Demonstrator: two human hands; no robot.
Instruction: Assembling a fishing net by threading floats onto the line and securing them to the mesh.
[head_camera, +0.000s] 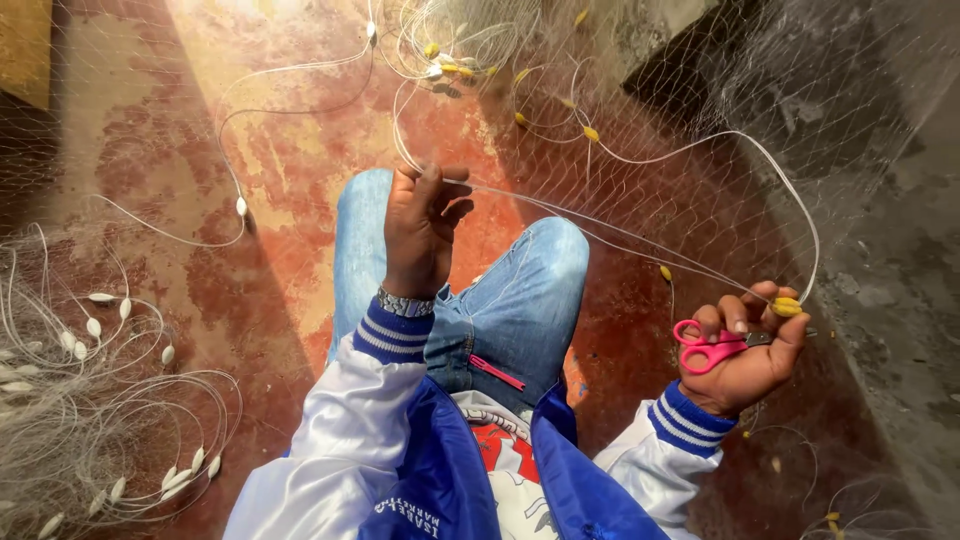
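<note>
The person sits with knees up in blue jeans (520, 300), and the fine fishing net (640, 120) spreads over the red floor (280, 200) in front of them. The left hand (420, 225) is raised above the left knee, its fingers (440, 190) pinched shut on a white line (620, 235) of the net. That line runs taut across to the right hand (745, 355), whose fingers curl closed around pink-handled scissors (710, 348) and also nip a small yellow float (787, 306) on the line. More yellow floats (590, 133) dot the net farther off. To the left, a heap of net with white floats (95, 327) lies on the floor.
</note>
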